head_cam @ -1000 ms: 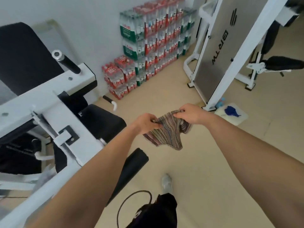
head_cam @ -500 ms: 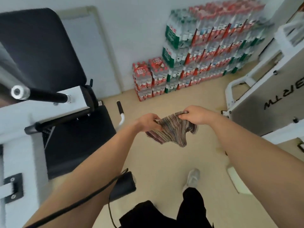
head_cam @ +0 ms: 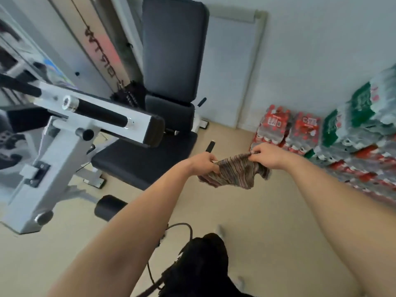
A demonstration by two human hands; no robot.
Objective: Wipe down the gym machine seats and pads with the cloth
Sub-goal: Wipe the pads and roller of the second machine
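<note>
A striped brown cloth (head_cam: 235, 174) hangs between both hands in mid-air over the floor. My left hand (head_cam: 202, 162) pinches its left edge and my right hand (head_cam: 266, 155) pinches its top right edge. To the left stands a white gym machine with a black seat (head_cam: 141, 159) and a tall black back pad (head_cam: 173, 48) above it. The cloth is apart from the seat, a short way to its right. A black roller pad (head_cam: 108, 207) sits low near the floor in front of the seat.
A white machine arm (head_cam: 102, 116) with a black handle juts out over the seat's left side. Stacked packs of bottled water (head_cam: 342, 136) line the wall on the right. A black cable (head_cam: 184, 228) hangs near my legs. Beige floor lies between machine and bottles.
The view has swung left: the machine's seat and back pad now sit in full view and the bottle packs have slid to the right. Both hands keep holding the cloth.
</note>
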